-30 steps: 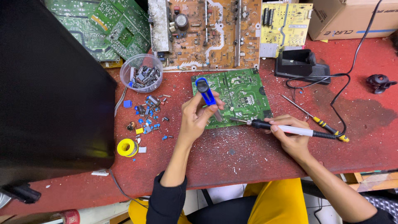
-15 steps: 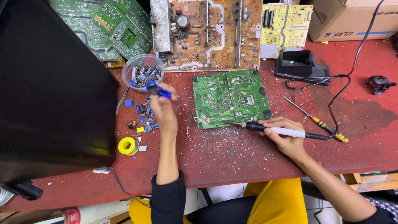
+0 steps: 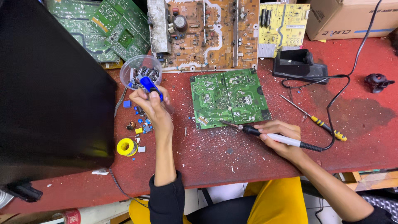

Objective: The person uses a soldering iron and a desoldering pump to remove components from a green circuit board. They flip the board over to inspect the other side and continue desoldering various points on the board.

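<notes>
A glossy blue plastic tool point(image 3: 148, 86) is pinched in the left hand point(image 3: 151, 105), just over a clear plastic cup point(image 3: 129, 68) of dull metal-capped parts. A soldering iron point(image 3: 271, 137) with a matt white plastic grip, a black rubbery collar and a bare metal tip is held in the right hand point(image 3: 280, 139). Between the hands a green lacquered circuit board point(image 3: 228, 97) is seen, semi-gloss. Beneath both hands the red tabletop point(image 3: 232, 161) is worn, rough and speckled with pale debris.
</notes>
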